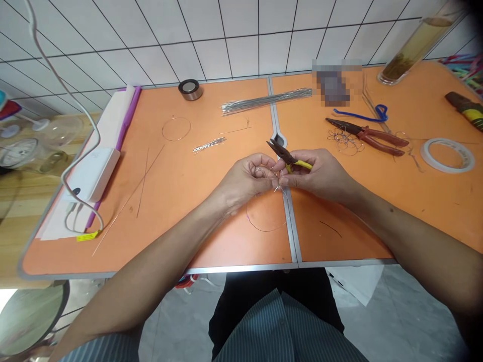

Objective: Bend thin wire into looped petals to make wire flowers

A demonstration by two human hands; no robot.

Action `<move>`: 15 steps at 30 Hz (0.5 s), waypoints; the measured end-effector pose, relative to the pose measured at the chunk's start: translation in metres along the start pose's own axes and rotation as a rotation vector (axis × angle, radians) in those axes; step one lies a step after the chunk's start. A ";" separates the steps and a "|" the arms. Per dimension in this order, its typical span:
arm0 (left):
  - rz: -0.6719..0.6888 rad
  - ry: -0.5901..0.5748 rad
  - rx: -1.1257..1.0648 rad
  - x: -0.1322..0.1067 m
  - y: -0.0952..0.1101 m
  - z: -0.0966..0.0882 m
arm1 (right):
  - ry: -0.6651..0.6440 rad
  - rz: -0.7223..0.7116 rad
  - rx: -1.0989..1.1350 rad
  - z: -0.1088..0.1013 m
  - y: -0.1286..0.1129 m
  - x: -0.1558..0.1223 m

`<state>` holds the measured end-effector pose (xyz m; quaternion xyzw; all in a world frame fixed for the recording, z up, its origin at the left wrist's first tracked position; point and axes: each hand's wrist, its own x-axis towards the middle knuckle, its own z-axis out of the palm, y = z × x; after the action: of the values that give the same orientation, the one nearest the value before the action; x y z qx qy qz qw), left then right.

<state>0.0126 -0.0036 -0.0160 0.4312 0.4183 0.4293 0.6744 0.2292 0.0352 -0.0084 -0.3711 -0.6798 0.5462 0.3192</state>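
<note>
My left hand [253,174] pinches a thin wire piece [270,173] bent into small loops, near the middle of the table. Close beside it, my right hand [320,171] is closed around small pliers [282,151] with dark jaws and yellow handles. The jaws point up and to the left, above the wire and apart from it. My right fingertips meet the left ones at the wire piece, so its centre is partly hidden. Below the hands a large curve of fine wire [264,231] hangs or lies over the orange table [234,251]; I cannot tell which.
A bundle of straight wires [264,102] lies at the back, with a short bundle [209,145] nearer. Red-handled pliers [372,138], tangled wire [345,141] and a white tape roll [448,155] are right. A dark tape roll [190,89] and white power bank [90,173] are left.
</note>
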 end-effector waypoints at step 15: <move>0.002 0.005 0.075 -0.004 0.006 0.002 | 0.001 0.011 0.007 -0.003 -0.002 0.000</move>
<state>0.0124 -0.0064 -0.0094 0.4556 0.4351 0.4152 0.6563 0.2317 0.0364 -0.0062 -0.3739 -0.6758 0.5500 0.3178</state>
